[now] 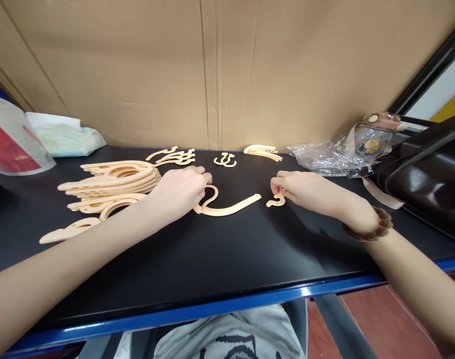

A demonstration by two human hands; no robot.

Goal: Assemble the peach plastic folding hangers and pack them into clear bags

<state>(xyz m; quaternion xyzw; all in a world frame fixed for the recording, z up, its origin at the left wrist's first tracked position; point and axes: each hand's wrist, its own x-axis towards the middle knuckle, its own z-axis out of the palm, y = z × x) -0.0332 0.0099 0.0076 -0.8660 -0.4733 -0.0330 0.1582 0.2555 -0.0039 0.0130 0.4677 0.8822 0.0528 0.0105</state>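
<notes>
My left hand (184,187), fingers closed, grips a beige plastic hanger part (230,209) with a long curved arm pointing right and a looped piece above it. The fingers hide its left end. To the right, my right hand (304,188) pinches a small beige hanger hook (276,201) just above the black tabletop (212,259). A gap separates this hook from the tip of the long arm. Beside my left forearm lies a pile of beige hanger parts (115,179), partly covered by that arm.
At the back lie slim curved pieces (177,157), a few small hooks (225,160) and a stack of curved arms (262,151). Crumpled clear plastic (320,157) and a black bag (429,169) sit right. A tissue pack (68,137) and whitish container (18,139) stand left. Cardboard (156,75) closes the back.
</notes>
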